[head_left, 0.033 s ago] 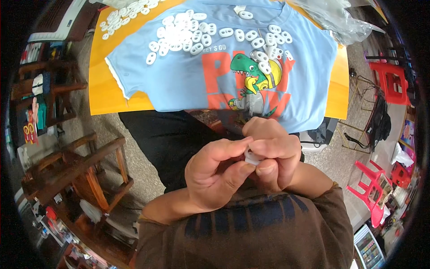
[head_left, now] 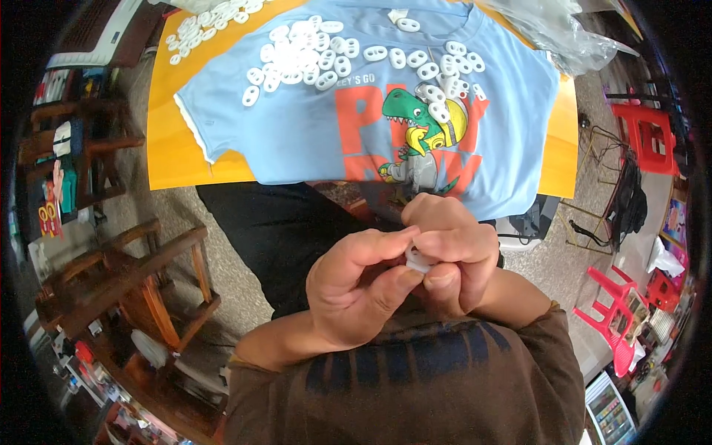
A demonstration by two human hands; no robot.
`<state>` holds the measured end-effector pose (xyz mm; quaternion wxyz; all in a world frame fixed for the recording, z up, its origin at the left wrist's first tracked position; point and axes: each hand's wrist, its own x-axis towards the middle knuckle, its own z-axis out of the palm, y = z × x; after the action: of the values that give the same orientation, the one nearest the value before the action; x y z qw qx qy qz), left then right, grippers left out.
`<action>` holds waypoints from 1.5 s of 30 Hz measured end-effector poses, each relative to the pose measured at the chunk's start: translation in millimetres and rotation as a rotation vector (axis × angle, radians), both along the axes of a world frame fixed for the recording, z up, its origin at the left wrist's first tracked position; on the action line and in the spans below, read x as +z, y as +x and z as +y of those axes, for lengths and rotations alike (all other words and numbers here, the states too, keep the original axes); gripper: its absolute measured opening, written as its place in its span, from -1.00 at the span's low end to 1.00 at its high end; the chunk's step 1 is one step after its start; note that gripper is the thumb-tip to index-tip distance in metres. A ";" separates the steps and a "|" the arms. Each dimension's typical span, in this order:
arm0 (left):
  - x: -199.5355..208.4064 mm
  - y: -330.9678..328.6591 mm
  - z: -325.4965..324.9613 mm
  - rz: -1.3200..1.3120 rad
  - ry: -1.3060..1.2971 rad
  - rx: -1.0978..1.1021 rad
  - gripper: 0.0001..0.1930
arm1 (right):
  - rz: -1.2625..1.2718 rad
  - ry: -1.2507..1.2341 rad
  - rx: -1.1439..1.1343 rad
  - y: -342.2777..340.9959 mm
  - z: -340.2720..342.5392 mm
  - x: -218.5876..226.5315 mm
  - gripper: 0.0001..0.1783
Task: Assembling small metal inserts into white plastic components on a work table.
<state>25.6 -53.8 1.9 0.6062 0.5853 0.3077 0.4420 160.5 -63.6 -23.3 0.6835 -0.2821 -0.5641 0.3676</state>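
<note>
Close to my chest, my left hand [head_left: 354, 288] and my right hand [head_left: 458, 256] meet fingertip to fingertip. Between them they pinch a small white plastic piece [head_left: 419, 260], mostly covered by the fingers. A hole shows in its visible part. Ahead, a light blue T-shirt [head_left: 274, 152] with a dinosaur print lies spread over a yellow tabletop [head_left: 169, 165]. On its left chest lies a heap of white oval two-hole plastic pieces [head_left: 326, 79]. Similar pieces form a loose row toward a smaller cluster [head_left: 439, 112] over the print.
More white pieces [head_left: 210, 21] lie on the table's far left corner. A clear plastic bag [head_left: 575, 41] rests at the far right. Dark wooden furniture [head_left: 141, 278] stands at left on the floor; red plastic stools [head_left: 612, 300] are at right.
</note>
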 end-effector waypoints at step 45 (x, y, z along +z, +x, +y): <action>-99.6 -153.8 32.2 0.116 -0.211 1.076 -0.65 | 0.709 -0.166 1.273 -44.9 59.1 74.2 -0.18</action>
<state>-128.2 -21.6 -97.7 0.3321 0.3047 0.6390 0.6233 115.6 -4.5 50.8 0.4555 0.1852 -0.3339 0.8042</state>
